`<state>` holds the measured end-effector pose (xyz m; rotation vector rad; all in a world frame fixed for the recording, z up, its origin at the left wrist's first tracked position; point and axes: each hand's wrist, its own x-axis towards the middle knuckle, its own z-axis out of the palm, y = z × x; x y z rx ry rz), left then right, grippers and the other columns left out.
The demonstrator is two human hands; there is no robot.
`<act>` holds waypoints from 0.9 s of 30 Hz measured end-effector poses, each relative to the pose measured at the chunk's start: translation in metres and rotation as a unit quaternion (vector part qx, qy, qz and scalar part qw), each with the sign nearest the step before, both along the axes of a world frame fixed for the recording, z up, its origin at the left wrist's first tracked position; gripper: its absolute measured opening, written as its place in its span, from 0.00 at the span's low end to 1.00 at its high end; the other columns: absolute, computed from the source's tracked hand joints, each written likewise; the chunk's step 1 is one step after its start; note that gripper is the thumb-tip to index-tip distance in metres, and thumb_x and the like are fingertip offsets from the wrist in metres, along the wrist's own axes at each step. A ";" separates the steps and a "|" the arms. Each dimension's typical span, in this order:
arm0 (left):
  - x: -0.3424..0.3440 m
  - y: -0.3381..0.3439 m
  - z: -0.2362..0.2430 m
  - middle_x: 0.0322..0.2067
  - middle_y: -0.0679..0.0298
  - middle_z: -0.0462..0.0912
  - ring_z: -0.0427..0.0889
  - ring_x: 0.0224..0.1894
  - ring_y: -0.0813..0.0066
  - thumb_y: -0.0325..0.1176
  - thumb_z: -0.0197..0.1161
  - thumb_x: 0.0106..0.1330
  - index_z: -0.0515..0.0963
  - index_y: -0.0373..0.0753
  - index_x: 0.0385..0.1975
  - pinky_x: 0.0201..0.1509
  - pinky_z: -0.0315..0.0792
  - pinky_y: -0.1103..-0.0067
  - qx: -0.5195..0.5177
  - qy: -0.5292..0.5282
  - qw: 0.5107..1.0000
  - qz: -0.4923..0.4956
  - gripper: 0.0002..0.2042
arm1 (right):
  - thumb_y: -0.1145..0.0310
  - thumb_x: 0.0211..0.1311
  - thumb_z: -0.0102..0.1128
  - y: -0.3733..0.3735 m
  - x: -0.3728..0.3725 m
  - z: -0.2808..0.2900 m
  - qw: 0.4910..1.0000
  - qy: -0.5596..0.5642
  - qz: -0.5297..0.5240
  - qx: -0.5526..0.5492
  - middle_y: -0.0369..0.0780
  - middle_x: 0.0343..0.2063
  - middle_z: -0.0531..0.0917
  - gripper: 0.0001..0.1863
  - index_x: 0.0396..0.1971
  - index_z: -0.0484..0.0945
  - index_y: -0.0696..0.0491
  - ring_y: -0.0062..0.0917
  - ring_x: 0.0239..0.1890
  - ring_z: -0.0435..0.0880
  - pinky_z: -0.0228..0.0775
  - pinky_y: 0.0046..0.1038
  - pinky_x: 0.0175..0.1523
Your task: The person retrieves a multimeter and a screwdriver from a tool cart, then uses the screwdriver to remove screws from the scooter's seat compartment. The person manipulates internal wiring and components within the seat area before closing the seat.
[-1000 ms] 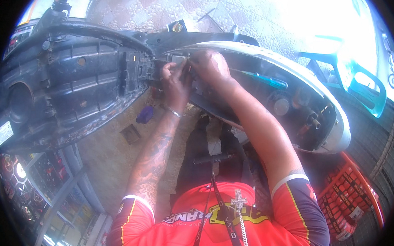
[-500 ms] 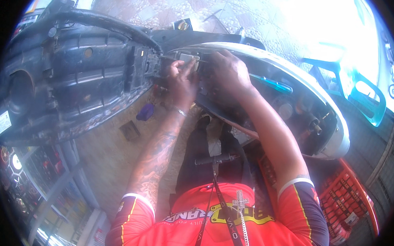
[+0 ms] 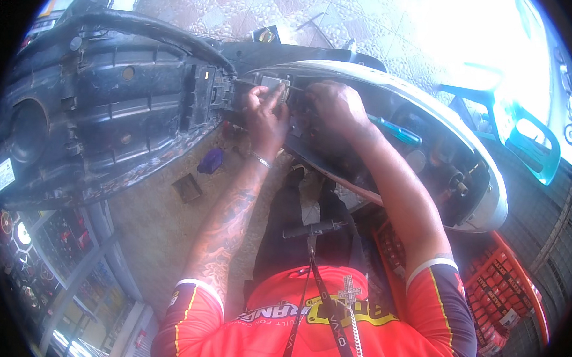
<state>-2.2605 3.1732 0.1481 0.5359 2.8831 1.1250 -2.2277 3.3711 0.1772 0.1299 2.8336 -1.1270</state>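
My left hand (image 3: 268, 117) rests on a small grey rectangular part (image 3: 273, 83) at the hinge end of a motor scooter's open underseat compartment. Its fingers bear on that part, one stretched along the near right edge. Just to the right, my right hand (image 3: 337, 104) is closed, knuckles up, over the compartment. A screwdriver with a teal handle (image 3: 401, 132) runs out from under my right wrist. A thin shaft in line with the handle shows left of my right fingers. My hand hides the middle of the tool, and where its tip sits is unclear.
The black underside of the raised seat (image 3: 129, 99) fills the left. The scooter's white side panel (image 3: 496, 191) curves round the right. A teal plastic chair (image 3: 532, 143) stands beyond, and a red crate (image 3: 504, 284) at lower right. A purple object (image 3: 210, 161) lies on the floor.
My right hand has shifted slightly right and down. The teal handle has swung a little, its end lower now. My left hand stays at the grey part.
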 end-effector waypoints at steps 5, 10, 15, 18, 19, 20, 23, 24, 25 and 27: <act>-0.001 -0.001 0.000 0.50 0.59 0.74 0.74 0.49 0.62 0.24 0.70 0.56 0.85 0.48 0.56 0.55 0.72 0.70 0.003 -0.004 1.000 -0.003 0.24 | 0.66 0.62 0.65 0.003 -0.005 0.002 0.999 0.043 -0.015 -0.023 0.50 0.37 0.85 0.11 0.41 0.84 0.53 0.46 0.43 0.87 0.79 0.44 0.50; -0.001 0.000 0.001 0.51 0.58 0.73 0.75 0.48 0.62 0.24 0.70 0.57 0.85 0.47 0.56 0.55 0.72 0.70 0.001 -0.001 1.000 -0.007 0.24 | 0.67 0.59 0.68 0.006 -0.007 0.002 1.000 0.002 -0.011 -0.024 0.49 0.39 0.86 0.10 0.40 0.86 0.52 0.46 0.44 0.87 0.79 0.43 0.51; -0.001 0.000 0.001 0.51 0.57 0.73 0.75 0.47 0.62 0.24 0.69 0.57 0.85 0.46 0.56 0.54 0.73 0.70 0.002 0.002 1.000 -0.007 0.24 | 0.65 0.62 0.66 0.004 -0.006 0.005 1.000 -0.017 -0.012 -0.008 0.47 0.38 0.87 0.10 0.41 0.88 0.49 0.46 0.43 0.87 0.79 0.43 0.50; 0.000 0.000 0.000 0.51 0.58 0.73 0.75 0.47 0.62 0.24 0.69 0.57 0.85 0.47 0.56 0.54 0.73 0.70 -0.001 0.003 1.000 -0.003 0.24 | 0.64 0.64 0.65 0.004 -0.005 0.008 0.999 -0.037 -0.009 0.003 0.48 0.37 0.88 0.10 0.41 0.88 0.49 0.46 0.42 0.87 0.80 0.43 0.49; 0.000 0.000 -0.001 0.51 0.58 0.73 0.75 0.47 0.62 0.24 0.69 0.57 0.85 0.47 0.56 0.54 0.73 0.70 0.001 0.003 1.000 -0.004 0.24 | 0.64 0.64 0.64 0.005 -0.005 0.009 0.999 -0.051 -0.013 -0.001 0.48 0.36 0.88 0.10 0.41 0.88 0.49 0.46 0.41 0.87 0.80 0.43 0.49; 0.000 0.000 -0.001 0.50 0.58 0.73 0.76 0.47 0.62 0.24 0.69 0.57 0.85 0.47 0.56 0.54 0.73 0.70 0.000 0.006 1.000 -0.006 0.24 | 0.64 0.64 0.64 0.005 -0.005 0.009 0.998 -0.058 -0.010 -0.013 0.48 0.36 0.88 0.10 0.41 0.87 0.50 0.46 0.41 0.88 0.80 0.43 0.48; -0.001 0.000 -0.001 0.50 0.58 0.74 0.76 0.47 0.62 0.24 0.70 0.57 0.85 0.47 0.56 0.54 0.73 0.70 -0.004 0.011 1.000 -0.002 0.24 | 0.65 0.63 0.65 0.007 -0.007 0.010 0.998 -0.057 0.020 0.000 0.48 0.38 0.87 0.14 0.47 0.85 0.50 0.45 0.43 0.87 0.79 0.42 0.49; -0.001 0.000 0.000 0.50 0.58 0.74 0.76 0.47 0.62 0.24 0.70 0.57 0.85 0.47 0.56 0.54 0.73 0.70 -0.006 0.011 1.000 -0.005 0.24 | 0.65 0.63 0.65 0.007 -0.006 0.011 0.999 -0.027 0.034 -0.004 0.48 0.40 0.85 0.16 0.50 0.83 0.50 0.45 0.46 0.86 0.79 0.42 0.51; -0.001 0.000 0.001 0.50 0.58 0.74 0.76 0.47 0.62 0.24 0.70 0.57 0.85 0.47 0.56 0.54 0.73 0.69 -0.007 0.012 1.000 -0.007 0.23 | 0.66 0.62 0.65 0.008 -0.004 0.013 0.999 -0.001 0.043 -0.004 0.47 0.43 0.84 0.18 0.52 0.81 0.50 0.44 0.48 0.85 0.78 0.43 0.52; 0.000 -0.001 0.002 0.51 0.58 0.73 0.76 0.47 0.62 0.24 0.70 0.57 0.85 0.47 0.56 0.54 0.73 0.69 -0.002 -0.002 1.000 -0.003 0.23 | 0.66 0.61 0.66 0.011 0.003 0.020 0.997 0.013 0.048 0.053 0.47 0.47 0.81 0.22 0.56 0.78 0.49 0.44 0.53 0.82 0.76 0.44 0.54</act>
